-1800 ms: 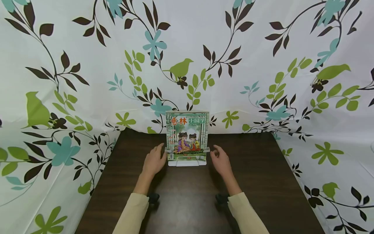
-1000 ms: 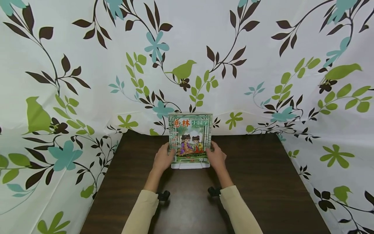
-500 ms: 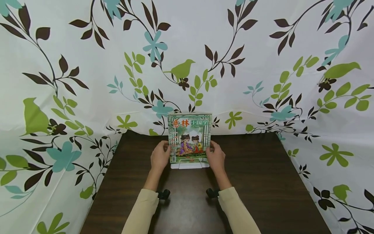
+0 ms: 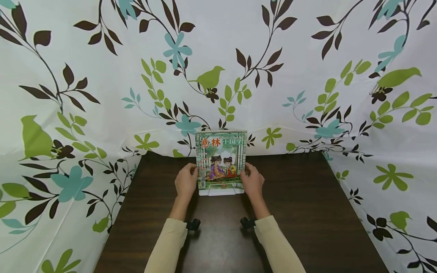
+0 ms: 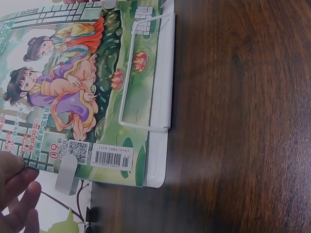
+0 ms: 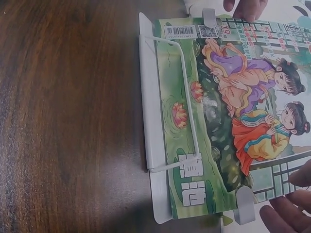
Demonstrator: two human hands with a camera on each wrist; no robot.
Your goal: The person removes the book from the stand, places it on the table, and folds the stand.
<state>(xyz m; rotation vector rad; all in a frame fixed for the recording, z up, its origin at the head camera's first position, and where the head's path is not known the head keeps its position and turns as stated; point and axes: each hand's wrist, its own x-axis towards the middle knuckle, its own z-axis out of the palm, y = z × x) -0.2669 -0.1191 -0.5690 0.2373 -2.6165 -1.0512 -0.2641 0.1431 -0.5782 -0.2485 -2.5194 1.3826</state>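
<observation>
A magazine (image 4: 221, 159) with a green illustrated cover stands leaning back on a white book stand (image 4: 222, 192). My left hand (image 4: 186, 181) holds the magazine's left edge, and my right hand (image 4: 252, 182) grips the opposite edge at about the same height. In the right wrist view, the right thumb (image 6: 302, 175) lies at the cover's edge while the other fingers reach behind it. In the left wrist view, the left fingers (image 5: 22, 206) are by the edge near a grey side clip (image 5: 67, 172). A white wire holder (image 6: 187, 92) crosses the lower cover.
Dark brown wooden table (image 4: 218, 242) lies under the stand and both arms. Behind and at the sides hangs a white cloth (image 4: 218, 34) printed with leaves, birds and flowers. Black wrist straps (image 4: 193, 224) sit below the hands.
Both hands have moved inward from beside the stand onto the magazine's side edges. Over the last half second they have held there, and the magazine still rests on the stand.
</observation>
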